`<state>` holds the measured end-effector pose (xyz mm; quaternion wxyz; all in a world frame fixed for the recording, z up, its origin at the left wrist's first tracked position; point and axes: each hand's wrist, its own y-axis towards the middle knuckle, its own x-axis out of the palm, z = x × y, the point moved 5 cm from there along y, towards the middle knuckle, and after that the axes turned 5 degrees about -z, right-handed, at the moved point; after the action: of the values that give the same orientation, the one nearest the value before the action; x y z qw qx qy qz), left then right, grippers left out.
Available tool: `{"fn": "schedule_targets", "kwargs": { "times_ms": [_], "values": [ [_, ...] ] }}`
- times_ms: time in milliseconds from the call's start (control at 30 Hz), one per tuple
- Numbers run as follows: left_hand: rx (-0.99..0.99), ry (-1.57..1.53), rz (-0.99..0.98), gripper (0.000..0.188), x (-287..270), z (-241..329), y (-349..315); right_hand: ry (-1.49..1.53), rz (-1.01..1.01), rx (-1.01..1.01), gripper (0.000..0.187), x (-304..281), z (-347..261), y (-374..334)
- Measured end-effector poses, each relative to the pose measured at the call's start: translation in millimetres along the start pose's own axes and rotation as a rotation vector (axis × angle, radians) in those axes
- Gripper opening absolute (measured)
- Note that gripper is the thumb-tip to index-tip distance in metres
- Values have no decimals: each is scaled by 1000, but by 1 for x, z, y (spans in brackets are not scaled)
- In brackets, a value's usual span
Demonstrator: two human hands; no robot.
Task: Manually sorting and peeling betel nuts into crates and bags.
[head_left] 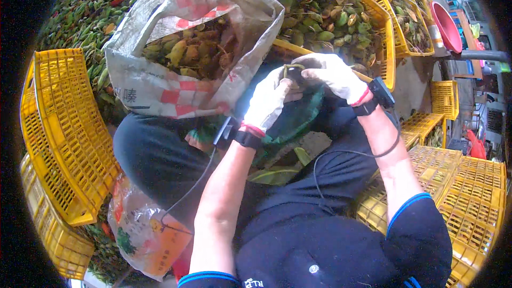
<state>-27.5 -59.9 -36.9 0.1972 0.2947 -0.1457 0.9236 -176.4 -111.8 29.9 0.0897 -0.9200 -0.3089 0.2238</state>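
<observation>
Both of my hands wear white gloves and meet above my lap, in front of the crate. My left hand (268, 98) is closed on a small olive-green curved piece (288, 66), which looks like a bit of pod or husk. From the other side, my right hand (333, 74) pinches the same piece with thumb and fingers. A dark gap shows between the two hands, and their fingers partly hide the piece. Below them, green netting (298, 120) lies across my lap. To the left, an open white woven sack (154, 88) holds brown and green husks (192, 50).
A yellow crate (298, 48) of green pods stands just beyond my hands, with another filled crate (408, 24) at far right. Yellow crates (72, 133) lean at left; more (469, 192) lie at right. A pod heap (85, 16) spreads far left. A printed plastic bag (146, 229) lies near left.
</observation>
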Motion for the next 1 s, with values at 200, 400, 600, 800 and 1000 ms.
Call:
{"fn": "schedule_targets", "kwargs": {
  "times_ms": [200,400,600,800,1000],
  "values": [
    [146,505,136,41,-9,2,0,790,-47,174,43,23,40,3],
    [174,1054,281,43,-2,3,-5,145,24,0,43,27,39,11],
    [119,1013,354,41,-9,-5,-2,-105,153,-112,52,41,57,15],
    [59,994,383,36,-23,-18,4,-190,132,41,48,51,66,22],
    [189,992,439,40,-20,-6,10,-441,100,80,49,31,79,22]
  ]
}}
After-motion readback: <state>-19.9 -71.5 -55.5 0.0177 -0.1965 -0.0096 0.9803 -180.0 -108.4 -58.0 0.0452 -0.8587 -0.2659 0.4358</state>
